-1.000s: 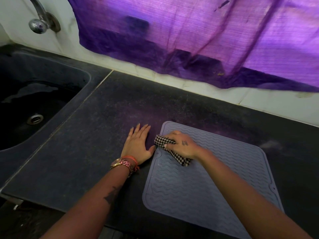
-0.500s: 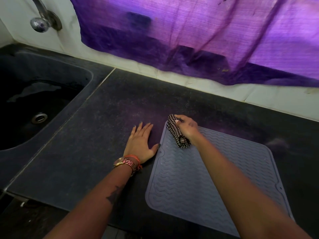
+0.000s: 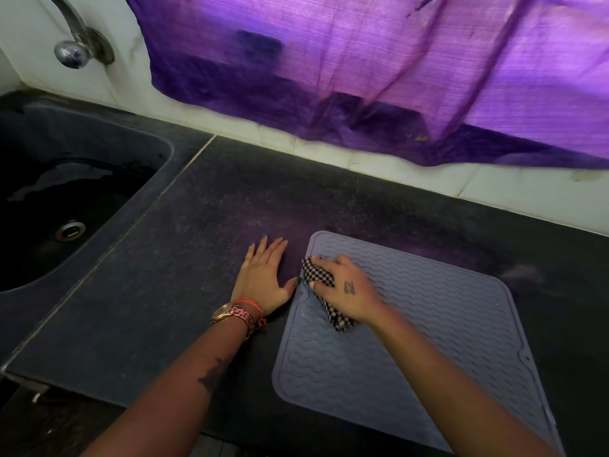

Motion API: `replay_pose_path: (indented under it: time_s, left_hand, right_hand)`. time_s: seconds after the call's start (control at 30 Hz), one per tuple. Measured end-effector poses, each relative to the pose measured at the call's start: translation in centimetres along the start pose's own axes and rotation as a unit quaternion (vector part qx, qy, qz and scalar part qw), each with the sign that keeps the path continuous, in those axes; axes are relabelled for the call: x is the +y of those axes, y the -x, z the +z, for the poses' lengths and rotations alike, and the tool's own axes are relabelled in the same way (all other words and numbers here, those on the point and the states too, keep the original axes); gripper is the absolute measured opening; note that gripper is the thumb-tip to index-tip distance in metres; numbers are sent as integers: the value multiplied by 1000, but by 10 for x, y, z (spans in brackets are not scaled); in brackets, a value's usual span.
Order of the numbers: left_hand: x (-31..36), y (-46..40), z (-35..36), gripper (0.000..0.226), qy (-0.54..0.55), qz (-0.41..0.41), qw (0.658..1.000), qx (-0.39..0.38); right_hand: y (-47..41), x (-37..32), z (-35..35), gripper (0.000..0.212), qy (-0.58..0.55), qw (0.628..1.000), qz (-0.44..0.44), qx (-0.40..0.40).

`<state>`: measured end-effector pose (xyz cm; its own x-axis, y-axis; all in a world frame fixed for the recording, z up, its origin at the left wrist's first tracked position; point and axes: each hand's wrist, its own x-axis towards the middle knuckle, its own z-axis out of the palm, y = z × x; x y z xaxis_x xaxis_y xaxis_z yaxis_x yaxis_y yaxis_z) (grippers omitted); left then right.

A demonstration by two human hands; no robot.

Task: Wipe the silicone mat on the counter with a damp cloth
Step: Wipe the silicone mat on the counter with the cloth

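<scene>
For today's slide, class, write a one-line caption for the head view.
Right hand presses a checkered cloth onto the grey wavy silicone mat; left hand rests flat on the dark counter.

Left hand (image 3: 264,279) flat; right hand (image 3: 347,291) curled, gripping.

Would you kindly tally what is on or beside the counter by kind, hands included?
Hands: 2, left hand, right hand
Checkered cloth: 1
Silicone mat: 1
Sink: 1
Tap: 1
Purple curtain: 1
Total: 7

Rose-gold watch (image 3: 230,314), orange wristband (image 3: 255,306)
</scene>
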<state>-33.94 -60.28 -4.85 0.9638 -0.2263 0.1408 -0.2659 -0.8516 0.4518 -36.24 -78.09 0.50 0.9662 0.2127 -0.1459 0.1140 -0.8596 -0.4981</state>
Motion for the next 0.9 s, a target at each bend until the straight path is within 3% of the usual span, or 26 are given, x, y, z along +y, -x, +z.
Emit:
replay_pose_path:
  time_s: [0.07,0.13,0.17,0.23,0.3,0.43,0.5,0.9]
  left_hand:
    - [0,0,0,78,1,0,1000,-1]
    - [-1,0,0,78,-1,1,1000,-3]
    - [-1,0,0,78,-1,1,1000,-5]
    - [-1,0,0,77,-1,1,1000,-2]
    - [0,0,0,77,-1,2,1000,5]
    - [0,1,0,76,2,2,1000,3]
    - [0,0,0,76,0,2,1000,3]
    - [0,0,-2,77,16,-3,1000,-8]
  right_hand:
    - [5,3,-9,50,-32,998,-8,-47]
    - [2,6,-23,46,-145,984,15,-103]
    - [-2,7,-30,43,-213,971,33,-104]
    - [-15,10,-38,42,-280,957,66,-34]
    - [-28,9,-36,42,-221,971,89,31]
    - [-36,1,-14,61,0,995,97,21]
    - [-32,-2,-7,66,55,994,88,25]
    - [19,-4,-4,60,21,1000,-15,-18]
